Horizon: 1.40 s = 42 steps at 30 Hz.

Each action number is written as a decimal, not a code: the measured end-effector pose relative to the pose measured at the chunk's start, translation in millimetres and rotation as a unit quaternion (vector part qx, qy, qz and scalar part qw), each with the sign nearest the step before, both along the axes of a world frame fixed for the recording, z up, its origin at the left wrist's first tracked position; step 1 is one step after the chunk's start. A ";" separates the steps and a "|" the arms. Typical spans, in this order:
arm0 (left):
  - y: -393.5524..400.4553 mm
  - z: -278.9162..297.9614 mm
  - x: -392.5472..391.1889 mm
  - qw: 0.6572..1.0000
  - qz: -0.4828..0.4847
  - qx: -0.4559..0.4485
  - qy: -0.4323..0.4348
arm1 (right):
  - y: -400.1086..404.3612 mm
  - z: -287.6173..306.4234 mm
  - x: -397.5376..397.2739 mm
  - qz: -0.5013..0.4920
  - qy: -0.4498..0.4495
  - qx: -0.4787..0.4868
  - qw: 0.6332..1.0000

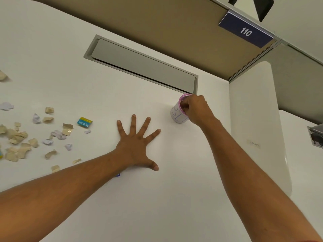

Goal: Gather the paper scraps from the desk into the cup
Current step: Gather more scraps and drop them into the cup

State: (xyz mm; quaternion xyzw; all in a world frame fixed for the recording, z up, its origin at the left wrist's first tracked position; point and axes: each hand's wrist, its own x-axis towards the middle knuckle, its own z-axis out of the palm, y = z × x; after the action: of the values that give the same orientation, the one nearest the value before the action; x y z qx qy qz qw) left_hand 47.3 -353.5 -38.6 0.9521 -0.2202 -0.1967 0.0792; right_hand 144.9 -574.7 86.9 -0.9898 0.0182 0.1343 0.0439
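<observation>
- Left hand [135, 147] spread flat on desk [166, 198].
- Right hand [196, 109] fingers bunched at cup [177, 114] rim; contents unclear.
- Scraps [26, 137] lie far left.

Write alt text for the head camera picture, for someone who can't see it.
A person's right hand reaches over the rim of a white paper-wrapped cup with a pink mesh top at the back of a white desk. The left hand lies flat, fingers spread. Many torn beige and white paper scraps and a small blue and yellow packet lie to the left.
</observation>
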 end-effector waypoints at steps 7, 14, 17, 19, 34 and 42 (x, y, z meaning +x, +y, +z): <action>-1.5 21.1 0.8 0.999 -0.019 0.018 0.040 | -6.3 35.3 -12.1 -0.025 -0.116 0.066 0.991; 68.7 56.0 -29.6 0.992 -0.007 -0.125 -0.028 | 69.8 37.0 -90.6 -0.091 -0.190 0.245 0.946; 147.5 55.9 -57.4 0.963 0.086 -0.204 -0.156 | 132.3 5.6 -130.7 -0.073 -0.104 0.351 0.928; 200.8 50.8 -75.2 0.946 0.163 -0.201 -0.196 | 176.9 -16.2 -150.6 -0.025 -0.043 0.383 0.922; 335.6 50.3 -38.8 0.991 0.125 0.017 -0.044 | 358.5 -103.8 -152.2 0.141 -0.022 0.154 0.978; 338.5 53.0 -23.5 0.990 0.045 -0.134 -0.009 | 353.9 -98.1 -167.9 0.092 -0.094 0.185 0.974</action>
State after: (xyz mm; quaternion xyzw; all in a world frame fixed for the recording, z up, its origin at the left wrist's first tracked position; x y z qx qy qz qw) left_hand 23.8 -15.0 14.4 0.9437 -0.2019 -0.1528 0.2129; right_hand -23.0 -220.8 -11.1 -0.9702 -0.1019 0.0450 0.2150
